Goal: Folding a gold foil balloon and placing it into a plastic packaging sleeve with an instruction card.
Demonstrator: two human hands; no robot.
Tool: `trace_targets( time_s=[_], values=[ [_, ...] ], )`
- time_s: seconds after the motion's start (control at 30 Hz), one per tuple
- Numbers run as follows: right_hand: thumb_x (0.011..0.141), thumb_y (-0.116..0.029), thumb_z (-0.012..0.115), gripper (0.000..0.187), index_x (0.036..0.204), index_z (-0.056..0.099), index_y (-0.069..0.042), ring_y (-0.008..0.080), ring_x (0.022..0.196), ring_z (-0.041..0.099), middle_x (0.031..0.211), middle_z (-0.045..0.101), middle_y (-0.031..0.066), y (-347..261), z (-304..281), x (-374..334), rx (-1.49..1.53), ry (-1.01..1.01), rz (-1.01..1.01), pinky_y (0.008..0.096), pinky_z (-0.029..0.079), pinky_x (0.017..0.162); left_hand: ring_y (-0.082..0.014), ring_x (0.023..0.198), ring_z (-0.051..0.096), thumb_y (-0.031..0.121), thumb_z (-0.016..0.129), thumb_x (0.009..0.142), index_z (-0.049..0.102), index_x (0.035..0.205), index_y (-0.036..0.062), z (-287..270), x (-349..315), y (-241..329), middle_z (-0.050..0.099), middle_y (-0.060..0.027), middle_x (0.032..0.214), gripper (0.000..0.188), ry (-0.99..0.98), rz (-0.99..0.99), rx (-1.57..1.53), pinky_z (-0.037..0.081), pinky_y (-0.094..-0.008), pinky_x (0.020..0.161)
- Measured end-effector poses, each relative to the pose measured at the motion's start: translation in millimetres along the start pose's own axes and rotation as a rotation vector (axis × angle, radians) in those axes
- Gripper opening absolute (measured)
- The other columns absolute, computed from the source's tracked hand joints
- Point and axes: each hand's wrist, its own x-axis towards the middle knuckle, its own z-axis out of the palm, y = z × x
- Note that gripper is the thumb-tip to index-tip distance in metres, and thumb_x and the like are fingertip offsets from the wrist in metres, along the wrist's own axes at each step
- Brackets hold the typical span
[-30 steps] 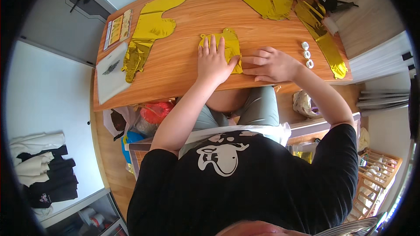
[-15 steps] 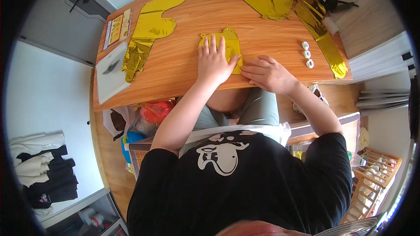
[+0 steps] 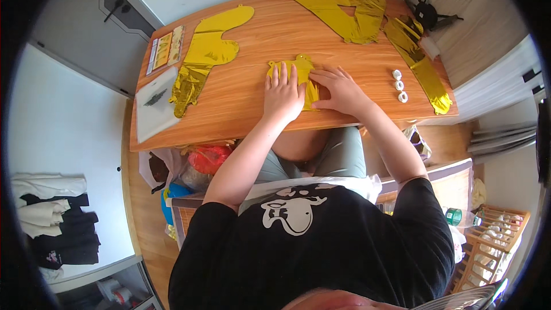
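A flat, shiny gold foil balloon (image 3: 304, 69), deflated and small in outline, lies near the front edge of the wooden table. My left hand (image 3: 282, 96) rests flat across its left part, fingers stretched out and slightly apart. On its right edge, my right hand (image 3: 340, 93) lies with the fingertips at the foil and the thumb pointing toward the lower edge. Both hands hide much of the balloon, and a creased strip of foil shows between them.
Other flat gold foil balloons lie at the left (image 3: 215, 50), the back (image 3: 324, 11) and the right (image 3: 427, 72). Three small white rolls (image 3: 399, 85) stand right of my hand. A clear bag (image 3: 156, 109) and printed card (image 3: 166, 50) lie far left. A black device (image 3: 426, 14) sits back right.
My right hand has moved from the balloon's lower right corner up along its right edge, its fingers now spread more. The left hand stays on the foil. The whole view has shifted slightly.
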Motion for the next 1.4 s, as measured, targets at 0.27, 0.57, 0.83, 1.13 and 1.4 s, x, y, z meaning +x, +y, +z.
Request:
trace_targets(
  time_s=[0.27, 0.57, 0.83, 1.13, 1.4],
  values=[
    [0.072, -0.055, 0.086, 0.097, 0.152, 0.052, -0.012, 0.04, 0.149, 0.036, 0.159, 0.049, 0.006, 1, -3, 3, -0.076, -0.15, 0.066, 0.0571, 0.022, 0.126, -0.0378, 0.158, 0.021, 0.03, 0.055, 0.107, 0.033, 0.16, 0.0029, -4, -1, -53, 0.024, -0.0233, 0.17, 0.064, 0.081, 0.075, -0.619, 0.022, -0.0455, 0.128],
    [0.071, -0.055, 0.086, 0.102, 0.155, 0.049, -0.013, 0.0412, 0.149, 0.035, 0.161, 0.046, 0.0045, -5, -6, 9, -0.112, -0.208, 0.08, 0.0578, 0.021, 0.126, -0.0303, 0.161, 0.015, 0.073, 0.067, 0.083, 0.024, 0.165, 0.0063, -69, 5, -112, 0.024, -0.0129, 0.172, 0.114, -0.435, 0.49, -0.049, 0.002, -0.064, 0.127],
    [0.07, -0.058, 0.085, 0.106, 0.157, 0.045, -0.012, 0.0408, 0.15, 0.033, 0.161, 0.046, 0.0072, -5, -8, 9, -0.143, -0.23, 0.102, 0.0585, 0.02, 0.126, -0.0324, 0.161, 0.012, 0.068, 0.079, 0.075, 0.019, 0.167, 0.0097, -90, 8, -92, 0.028, -0.0146, 0.17, 0.124, -0.505, 0.384, 0.086, -0.004, -0.0648, 0.126],
    [0.069, -0.06, 0.085, 0.11, 0.157, 0.044, -0.011, 0.0396, 0.15, 0.034, 0.16, 0.047, 0.0073, -9, -12, 11, -0.185, -0.247, 0.097, 0.0595, 0.018, 0.127, -0.0359, 0.161, 0.01, 0.071, 0.08, 0.071, 0.009, 0.167, 0.0091, -89, 7, -94, 0.03, -0.0203, 0.168, 0.135, -0.503, 0.316, 0.048, -0.007, -0.0651, 0.125],
    [0.066, -0.061, 0.086, 0.114, 0.158, 0.042, -0.01, 0.0383, 0.151, 0.032, 0.16, 0.047, 0.0069, -8, -11, 14, -0.232, -0.254, 0.095, 0.0604, 0.016, 0.127, -0.0376, 0.161, 0.008, 0.072, 0.083, 0.067, 0.007, 0.167, 0.0078, -93, 12, -92, 0.028, -0.0234, 0.168, 0.142, -0.553, 0.303, 0.065, -0.008, -0.0645, 0.125]
  ],
)
